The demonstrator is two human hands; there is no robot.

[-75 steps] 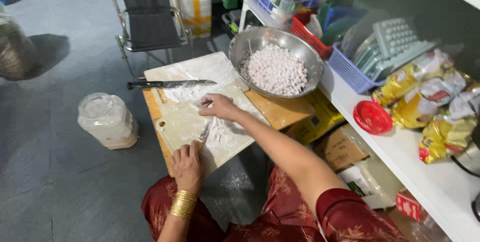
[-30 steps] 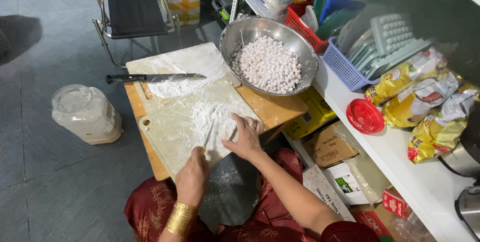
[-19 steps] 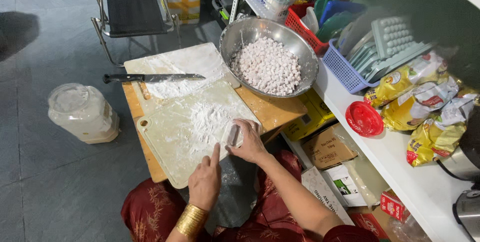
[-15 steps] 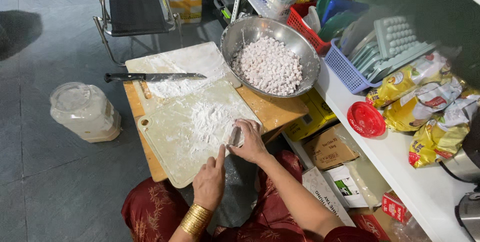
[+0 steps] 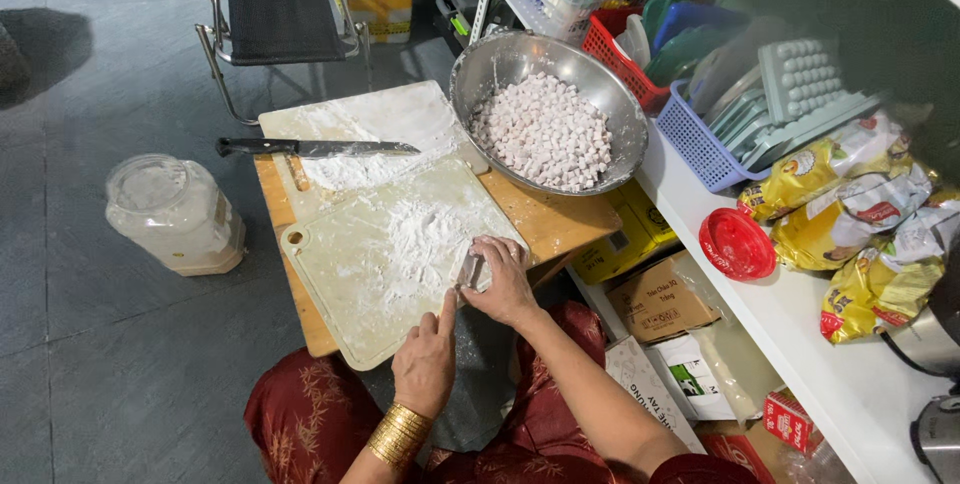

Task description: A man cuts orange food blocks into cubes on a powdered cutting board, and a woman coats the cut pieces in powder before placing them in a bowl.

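Scraper [image 5: 470,269], small, pale: pinched in right hand [image 5: 505,279] at near-right edge of floured cutting board [image 5: 330,274], blade upright. Left hand [image 5: 425,364] just near of it, forefinger touching; grip otherwise loose.

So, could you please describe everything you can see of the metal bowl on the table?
The round, shiny metal bowl is wide and shallow, with a thin rim. It sits upright at the far right of the low wooden table, overhanging the edge a little. Small pale pinkish-white dough cubes fill its bottom in a heap. Its near side meets the floured white cutting board; neither hand touches it.
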